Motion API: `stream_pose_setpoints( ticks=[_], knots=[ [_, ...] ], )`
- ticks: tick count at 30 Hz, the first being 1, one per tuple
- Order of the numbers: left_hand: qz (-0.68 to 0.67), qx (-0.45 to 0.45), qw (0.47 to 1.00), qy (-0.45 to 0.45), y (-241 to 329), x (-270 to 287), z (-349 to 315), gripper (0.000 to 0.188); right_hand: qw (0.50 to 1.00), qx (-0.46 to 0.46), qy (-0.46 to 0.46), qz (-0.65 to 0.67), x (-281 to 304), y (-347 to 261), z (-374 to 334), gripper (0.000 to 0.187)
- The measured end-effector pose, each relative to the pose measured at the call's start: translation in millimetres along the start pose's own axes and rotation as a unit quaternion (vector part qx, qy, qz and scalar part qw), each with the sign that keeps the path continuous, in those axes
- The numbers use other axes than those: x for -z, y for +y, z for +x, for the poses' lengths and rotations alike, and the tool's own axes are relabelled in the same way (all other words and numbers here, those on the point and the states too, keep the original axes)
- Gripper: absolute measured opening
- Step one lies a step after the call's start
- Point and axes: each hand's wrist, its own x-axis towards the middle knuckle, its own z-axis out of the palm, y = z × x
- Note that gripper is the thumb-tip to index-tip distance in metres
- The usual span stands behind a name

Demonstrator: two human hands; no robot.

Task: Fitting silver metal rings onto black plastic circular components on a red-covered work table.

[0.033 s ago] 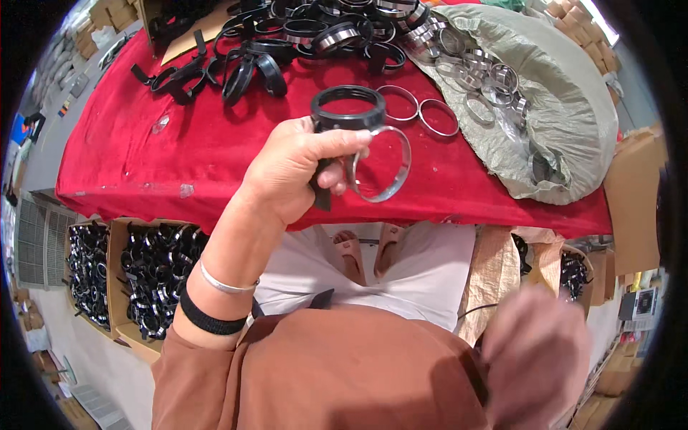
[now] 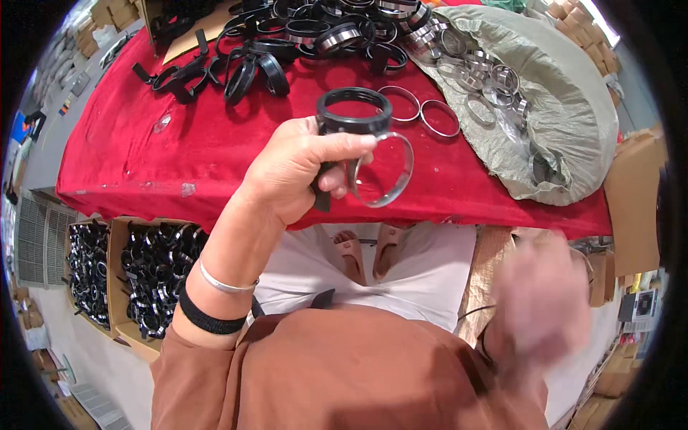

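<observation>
Over the front of the red-covered table (image 2: 236,158), my left hand (image 2: 290,168) is closed on a black plastic ring (image 2: 355,123) with a short handle pointing down. A loose-looking shiny metal ring (image 2: 408,168) is gripped in the same fingers, hanging just below the black one. My right hand (image 2: 541,297) is a blur at the lower right, beyond the table's front edge; its fingers cannot be made out. Two thin metal rings (image 2: 438,118) lie on the red cloth behind my left hand.
Black ring parts (image 2: 301,32) are heaped at the back of the table. At the right, a pale woven sack (image 2: 566,93) lies open with several metal rings (image 2: 502,79) on it. Boxes of black parts (image 2: 161,279) stand below on the left; a cardboard flap (image 2: 634,201) rises at the right.
My right hand has moved up a little and stays blurred. My left hand, with both rings, has shifted very slightly to the right and down.
</observation>
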Motion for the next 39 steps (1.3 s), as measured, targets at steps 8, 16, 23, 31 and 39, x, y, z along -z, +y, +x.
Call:
stream_pose_setpoints(
  ticks=[8,16,23,31,39],
  knots=[
    [0.117,-0.036,0.992,-0.018,-3,0,1,0.025,0.950,-0.261,-0.002,-0.174,36,101,73,0.027],
    [0.011,-0.140,0.990,0.027,-39,7,7,0.026,0.954,-0.239,0.138,0.119,28,132,49,0.019],
    [0.073,-0.143,0.987,0.014,-31,8,15,0.020,0.867,0.077,-0.035,-0.492,31,107,62,0.085],
    [0.091,-0.151,0.984,-0.011,-37,11,17,0.030,0.764,0.196,-0.123,-0.602,24,108,75,0.081],
    [0.086,-0.136,0.987,-0.021,-34,16,8,0.057,0.953,-0.087,0.005,-0.291,30,95,92,0.074]
  ],
)
